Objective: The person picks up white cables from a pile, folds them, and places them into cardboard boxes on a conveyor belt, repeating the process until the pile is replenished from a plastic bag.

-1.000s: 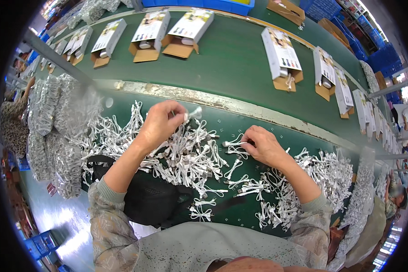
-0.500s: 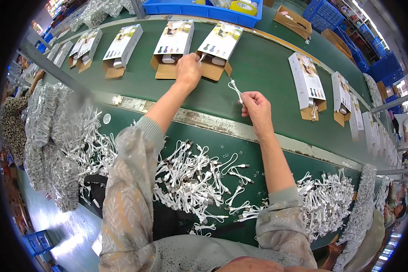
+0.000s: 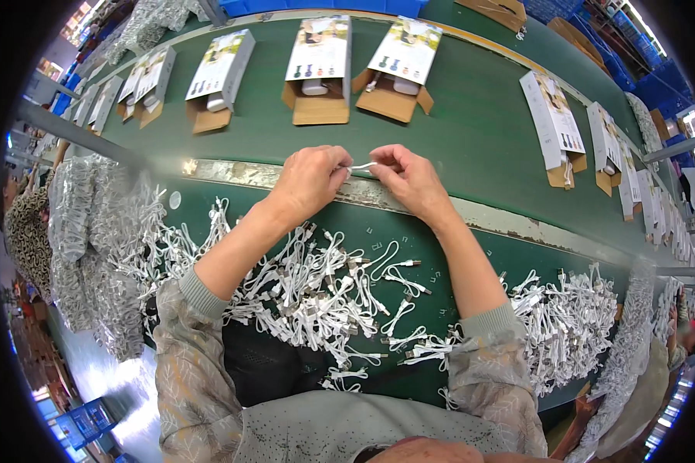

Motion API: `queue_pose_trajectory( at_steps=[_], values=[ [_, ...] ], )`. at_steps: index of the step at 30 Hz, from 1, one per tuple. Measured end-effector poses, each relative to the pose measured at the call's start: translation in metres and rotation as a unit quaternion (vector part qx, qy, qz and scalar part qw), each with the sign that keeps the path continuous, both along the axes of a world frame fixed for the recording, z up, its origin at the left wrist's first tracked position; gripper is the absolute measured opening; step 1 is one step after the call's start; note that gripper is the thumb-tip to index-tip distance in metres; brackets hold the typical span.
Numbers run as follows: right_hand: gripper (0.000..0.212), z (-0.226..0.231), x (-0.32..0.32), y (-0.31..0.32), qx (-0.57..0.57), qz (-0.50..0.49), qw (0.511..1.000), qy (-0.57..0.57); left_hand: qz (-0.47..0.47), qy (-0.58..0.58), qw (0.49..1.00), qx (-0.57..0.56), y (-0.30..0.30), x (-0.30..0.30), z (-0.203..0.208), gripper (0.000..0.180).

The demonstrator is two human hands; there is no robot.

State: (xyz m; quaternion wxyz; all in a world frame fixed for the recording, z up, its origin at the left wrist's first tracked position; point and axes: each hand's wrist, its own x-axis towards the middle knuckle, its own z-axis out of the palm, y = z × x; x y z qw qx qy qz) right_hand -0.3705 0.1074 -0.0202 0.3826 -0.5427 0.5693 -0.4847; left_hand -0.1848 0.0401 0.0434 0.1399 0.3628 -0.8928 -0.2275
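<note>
A short white USB cable (image 3: 361,166) stretches between my hands above the metal rail. Its left end is pinched by my left hand (image 3: 310,181), and my right hand (image 3: 413,181) pinches the other end. Both hands are closed, and the fingers cover most of the cable. Beyond them on the green belt stand two white printed boxes, a left one (image 3: 321,58) and a right one (image 3: 408,50). Their brown flaps hang open towards me, with a white item inside each. Below my wrists lies a loose heap of white cables (image 3: 305,297).
A metal rail (image 3: 510,226) divides the belt from my work surface. More boxes stand left (image 3: 222,65) and right (image 3: 548,116). Another cable heap (image 3: 560,339) lies by my right forearm. Bundles in clear bags (image 3: 73,231) are at left, a blue tray (image 3: 309,6) at the back.
My left hand has left the front of the right middle box and come back to meet my right hand. The cable now spans both hands. The boxes sit slightly farther right.
</note>
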Motion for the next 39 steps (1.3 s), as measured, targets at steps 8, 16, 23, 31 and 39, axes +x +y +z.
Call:
queue_pose_trajectory(
  at_steps=[8,16,23,31,39],
  values=[
    [0.024,0.043,0.005,0.084,-0.038,0.22,0.929,0.294,0.182,0.073,0.972,-0.126,-0.029,0.06,0.016,0.007],
    [0.012,0.051,0.011,0.098,0.1,0.104,0.968,0.206,0.319,0.012,0.922,-0.221,-0.093,0.098,-0.01,0.009],
    [0.017,0.049,-0.025,0.026,0.05,-0.181,0.963,0.193,0.262,-0.012,0.945,-0.194,-0.103,0.061,-0.033,0.018],
    [0.014,0.002,-0.063,-0.032,-0.05,-0.288,0.864,0.41,0.154,-0.011,0.961,-0.23,-0.091,0.027,-0.046,0.011],
    [0.011,-0.01,-0.088,-0.032,0.016,-0.267,0.727,0.633,0.154,-0.098,0.961,-0.208,-0.068,-0.022,-0.041,0.014]
  ],
)
